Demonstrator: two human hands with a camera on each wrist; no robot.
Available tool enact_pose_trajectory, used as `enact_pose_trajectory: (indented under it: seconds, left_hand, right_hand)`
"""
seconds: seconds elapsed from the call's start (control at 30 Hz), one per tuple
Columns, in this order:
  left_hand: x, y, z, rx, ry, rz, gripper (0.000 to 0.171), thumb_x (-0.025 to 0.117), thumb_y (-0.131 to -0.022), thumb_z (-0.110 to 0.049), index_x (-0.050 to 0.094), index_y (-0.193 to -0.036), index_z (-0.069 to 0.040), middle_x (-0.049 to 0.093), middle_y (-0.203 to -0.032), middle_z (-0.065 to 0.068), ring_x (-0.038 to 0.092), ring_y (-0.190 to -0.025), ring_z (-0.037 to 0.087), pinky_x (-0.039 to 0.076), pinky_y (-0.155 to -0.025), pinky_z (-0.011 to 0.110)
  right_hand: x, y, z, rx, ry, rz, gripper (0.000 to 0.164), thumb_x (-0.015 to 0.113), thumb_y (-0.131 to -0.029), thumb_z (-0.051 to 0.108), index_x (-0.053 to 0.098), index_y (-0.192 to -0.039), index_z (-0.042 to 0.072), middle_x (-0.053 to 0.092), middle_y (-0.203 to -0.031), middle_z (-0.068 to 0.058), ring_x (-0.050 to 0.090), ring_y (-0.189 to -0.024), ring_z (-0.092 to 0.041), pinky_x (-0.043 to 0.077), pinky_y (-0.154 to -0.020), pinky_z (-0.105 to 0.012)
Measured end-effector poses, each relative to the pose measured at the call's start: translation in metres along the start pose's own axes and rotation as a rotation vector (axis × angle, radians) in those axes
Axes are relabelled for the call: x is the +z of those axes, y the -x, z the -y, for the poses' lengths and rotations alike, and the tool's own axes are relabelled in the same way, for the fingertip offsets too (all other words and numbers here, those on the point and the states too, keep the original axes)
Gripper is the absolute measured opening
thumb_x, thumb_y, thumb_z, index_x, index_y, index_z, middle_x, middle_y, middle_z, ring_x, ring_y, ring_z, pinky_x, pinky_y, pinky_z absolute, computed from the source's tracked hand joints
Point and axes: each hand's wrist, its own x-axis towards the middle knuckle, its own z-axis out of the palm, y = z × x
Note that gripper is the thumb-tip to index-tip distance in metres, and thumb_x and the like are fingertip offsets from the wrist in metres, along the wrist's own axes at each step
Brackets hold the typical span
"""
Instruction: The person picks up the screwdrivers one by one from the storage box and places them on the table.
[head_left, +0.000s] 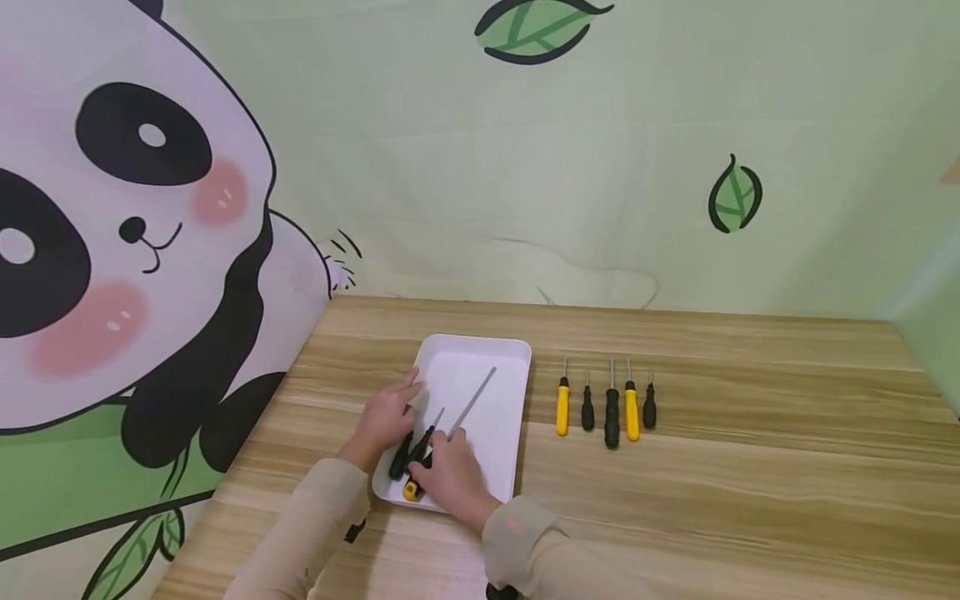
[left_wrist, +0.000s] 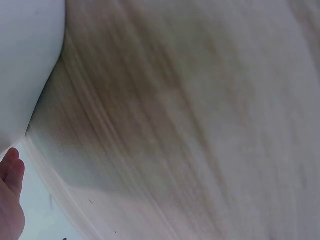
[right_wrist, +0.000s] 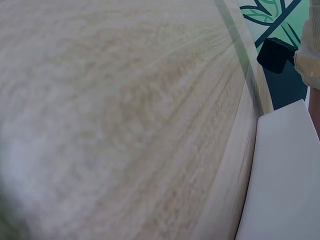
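A white tray (head_left: 495, 350) lies on the wooden table, and screwdrivers with black handles rest inside its near left part. My right hand (head_left: 456, 473) grips a screwdriver with a long metal shaft (head_left: 474, 402). The yellow-tipped end of a handle (head_left: 411, 490) sticks out beside my thumb; the fingers hide much of the handle. Close to it lie a black screwdriver (head_left: 401, 458) and another with a short shaft (head_left: 437, 418). My left hand (head_left: 386, 419) rests at the tray's left rim, index finger extended. In the left wrist view, part of a hand (left_wrist: 10, 200) shows beside the tray (left_wrist: 27, 55).
Right of the tray, several screwdrivers stand side by side in a row, among them a yellow one (head_left: 562, 408) and a larger black one (head_left: 612, 421). Behind the table (head_left: 750, 500) hangs a green backdrop (head_left: 600, 167) with a panda drawing.
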Motion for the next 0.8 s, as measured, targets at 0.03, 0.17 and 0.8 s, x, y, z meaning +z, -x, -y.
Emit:
enact_pose_trajectory:
  seconds: [0.03, 0.17, 0.8]
  left_hand:
    - [0.0001, -0.0001, 0.0001, -0.001, 0.002, -0.001, 0.045, 0.050, -0.075, -0.007, 0.056, -0.119, -0.006, 0.044, -0.135, 0.005, 0.051, -0.114, 0.027, 0.046, -0.081, 0.041]
    - [-0.0007, 0.0000, -0.0006, -0.004, 0.007, 0.004, 0.045, 0.050, -0.075, -0.008, 0.056, -0.119, -0.006, 0.044, -0.135, 0.006, 0.050, -0.114, 0.027, 0.046, -0.081, 0.041]
    - [-0.0037, 0.0004, -0.0037, -0.016, 0.000, 0.027, 0.044, 0.049, -0.077, -0.008, 0.055, -0.120, -0.006, 0.043, -0.136, 0.005, 0.050, -0.114, 0.027, 0.046, -0.082, 0.041]
  right_hand:
    - [-0.0001, -0.0002, 0.0001, 0.008, 0.003, -0.002, 0.035, 0.067, -0.072, 0.031, 0.057, -0.092, 0.004, 0.048, -0.089, -0.012, 0.049, -0.070, -0.019, 0.041, -0.053, -0.027]
    - [0.0007, -0.0012, 0.0000, 0.033, 0.014, -0.003, 0.035, 0.067, -0.071, 0.033, 0.056, -0.090, 0.006, 0.048, -0.088, -0.012, 0.049, -0.069, -0.018, 0.040, -0.051, -0.027]
    - [0.0016, -0.0028, -0.0007, 0.045, 0.058, 0.002, 0.041, 0.067, -0.070, 0.035, 0.058, -0.095, 0.004, 0.048, -0.088, -0.013, 0.049, -0.068, -0.020, 0.038, -0.048, -0.028]
